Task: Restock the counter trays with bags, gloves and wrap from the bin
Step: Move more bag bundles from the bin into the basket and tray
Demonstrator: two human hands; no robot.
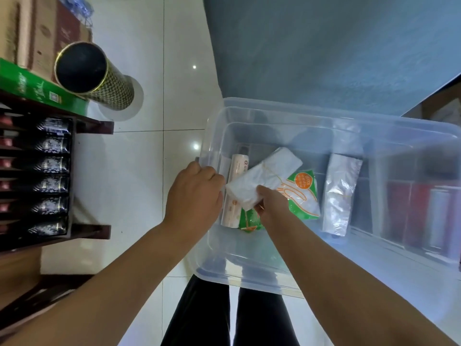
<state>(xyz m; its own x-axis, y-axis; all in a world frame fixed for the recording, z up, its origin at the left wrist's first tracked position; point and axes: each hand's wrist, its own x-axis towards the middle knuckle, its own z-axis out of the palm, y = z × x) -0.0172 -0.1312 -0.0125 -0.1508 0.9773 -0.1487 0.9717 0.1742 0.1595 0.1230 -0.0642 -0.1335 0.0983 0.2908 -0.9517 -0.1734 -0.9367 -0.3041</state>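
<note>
Indoor light dim, cool bluish cast. Two small white glare spots on glossy floor tiles [149, 101], lamps overhead. Pale soft shadow round base of tube [94, 76]. Shelf [37, 171] at left dark, detail lost. Boxes [37, 33] top left smeared by motion blur. Right end of bin [411, 146] hazy, soft. Left hand [194, 196], right hand [272, 206], bag bundle [264, 176] at centre sharpest. Wide-angle stretch: tile joints bow, forearms swell toward bottom corners.
</note>
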